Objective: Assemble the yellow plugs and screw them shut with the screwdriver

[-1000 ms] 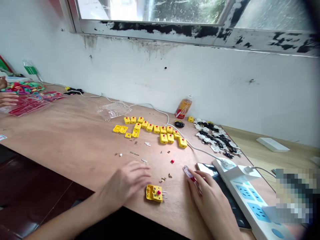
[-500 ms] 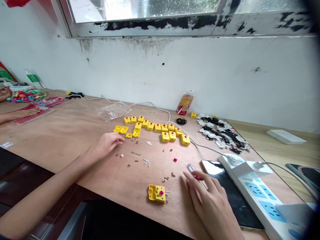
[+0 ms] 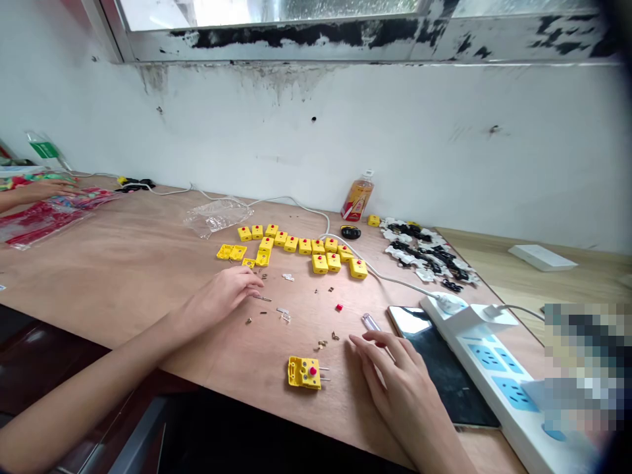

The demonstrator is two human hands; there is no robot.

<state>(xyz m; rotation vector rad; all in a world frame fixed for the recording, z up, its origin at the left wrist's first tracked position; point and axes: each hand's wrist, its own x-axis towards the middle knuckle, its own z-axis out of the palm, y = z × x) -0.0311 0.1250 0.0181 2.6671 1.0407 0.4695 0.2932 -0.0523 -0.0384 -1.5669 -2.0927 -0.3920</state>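
Yellow connector housing [image 3: 305,372] near the table edge [image 3: 197,380]; left hand [image 3: 220,301] half-curled by a metal pin [image 3: 263,298]; right hand [image 3: 395,388] open beside it

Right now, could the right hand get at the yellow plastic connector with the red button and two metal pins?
Probably yes. The right hand rests close beside the yellow plastic connector, with only bare wooden tabletop between them. The small brass parts lie just beyond, seemingly clear of the way.
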